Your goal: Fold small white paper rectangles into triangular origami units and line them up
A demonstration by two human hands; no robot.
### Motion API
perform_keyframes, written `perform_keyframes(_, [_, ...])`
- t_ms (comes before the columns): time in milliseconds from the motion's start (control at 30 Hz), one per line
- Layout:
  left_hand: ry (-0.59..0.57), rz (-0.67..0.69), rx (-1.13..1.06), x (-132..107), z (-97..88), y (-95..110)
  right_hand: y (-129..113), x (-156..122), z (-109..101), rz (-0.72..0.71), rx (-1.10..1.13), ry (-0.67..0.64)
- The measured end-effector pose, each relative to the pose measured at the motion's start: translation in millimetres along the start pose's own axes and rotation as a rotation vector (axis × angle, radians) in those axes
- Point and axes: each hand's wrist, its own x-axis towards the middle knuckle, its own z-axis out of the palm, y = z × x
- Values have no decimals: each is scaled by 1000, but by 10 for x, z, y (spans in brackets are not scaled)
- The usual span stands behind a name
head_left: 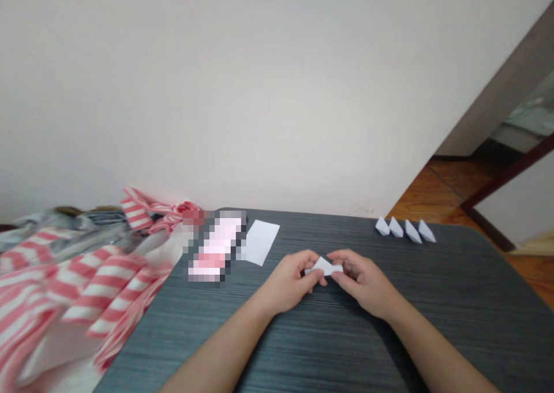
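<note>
Between my left hand (288,280) and my right hand (361,283), a small piece of folded white paper (324,266) is pinched at both ends. The fingers of both hands curl over it and hide part of it. Both wrists rest low over the dark grey wood-grain table (329,341). A flat white paper sheet (261,242) lies on the table to the far left of my left hand. Several small folded white paper pieces (404,230) stand in a row near the far right edge.
A pixelated pink-and-white object (215,246) lies next to the flat sheet. Pink-and-white striped cloth (82,283) is heaped past the table's left edge. A white wall rises behind the table, and a wooden floor (450,191) shows to the right.
</note>
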Motion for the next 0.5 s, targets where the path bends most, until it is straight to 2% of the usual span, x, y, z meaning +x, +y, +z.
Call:
perform_keyframes(367, [-22,42,54,4,-4,38,-49,1,-8,-5,-44,9])
perform_keyframes(500, [-27,50,80,5,-9,41,-7,10,18,17,8,15])
